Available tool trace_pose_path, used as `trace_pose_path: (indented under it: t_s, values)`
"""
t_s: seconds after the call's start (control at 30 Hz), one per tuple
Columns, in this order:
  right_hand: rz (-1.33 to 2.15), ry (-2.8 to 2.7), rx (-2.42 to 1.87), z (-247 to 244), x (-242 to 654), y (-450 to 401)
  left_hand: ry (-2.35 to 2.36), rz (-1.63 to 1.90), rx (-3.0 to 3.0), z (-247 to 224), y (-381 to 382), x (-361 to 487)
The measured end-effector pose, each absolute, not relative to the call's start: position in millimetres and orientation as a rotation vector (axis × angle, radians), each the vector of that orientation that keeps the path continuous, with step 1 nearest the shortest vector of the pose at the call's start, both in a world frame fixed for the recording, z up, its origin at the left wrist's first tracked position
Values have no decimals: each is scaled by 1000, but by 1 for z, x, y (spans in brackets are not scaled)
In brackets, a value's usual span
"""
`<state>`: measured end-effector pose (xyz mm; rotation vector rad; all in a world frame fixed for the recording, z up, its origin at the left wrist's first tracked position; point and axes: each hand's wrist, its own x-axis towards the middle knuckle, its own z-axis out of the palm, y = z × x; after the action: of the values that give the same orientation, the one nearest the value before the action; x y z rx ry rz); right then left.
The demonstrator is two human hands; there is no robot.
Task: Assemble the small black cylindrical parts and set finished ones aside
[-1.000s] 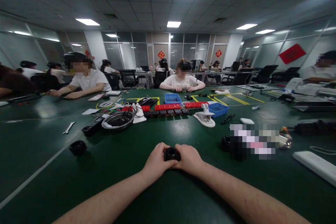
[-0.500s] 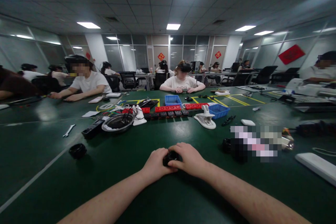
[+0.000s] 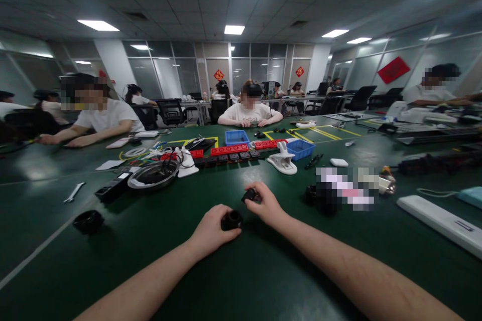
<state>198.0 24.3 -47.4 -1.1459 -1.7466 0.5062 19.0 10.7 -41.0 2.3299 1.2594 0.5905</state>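
Note:
My left hand (image 3: 211,228) is closed around a black hollow cylindrical part (image 3: 233,218), low over the green table, its round opening facing up. In my right hand (image 3: 268,205), thumb and fingers pinch a small black part (image 3: 248,195), held up and to the right of the cylindrical one. A gap separates the two pieces. Their exact kind cannot be made out, and my fingers cover some of each. To the left, another black ring-shaped part (image 3: 88,221) lies on the table, apart from both hands.
Ahead are a metal bowl (image 3: 153,178), red power strips (image 3: 229,150), a white clip stand (image 3: 282,160) and a blue tray (image 3: 301,150). A wrench (image 3: 74,192) lies left; a long white case (image 3: 440,225) sits right. Across the table a person (image 3: 250,108) is seated.
My hands have moved apart. The right one has lifted the small black part up and away from the cylindrical part, which stays in my left hand. The view has turned slightly right.

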Motion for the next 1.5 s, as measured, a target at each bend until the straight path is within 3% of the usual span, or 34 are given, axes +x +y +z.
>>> trace_pose_path:
  t_s: [0.43, 0.93, 1.3, 1.5]
  values:
    - [546, -1954, -1292, -65, 203, 35, 1495, 370, 2242, -22, 37, -17]
    - [477, -2095, -1281, -64, 199, 28, 2272, -112, 2189, 11, 54, -134]
    - [296, -2190, -1324, -58, 189, 15, 2407, -151, 2140, 9, 47, -156]
    - [284, -2195, -1361, -59, 188, 16, 2362, 40, 2247, 19, 26, -148]
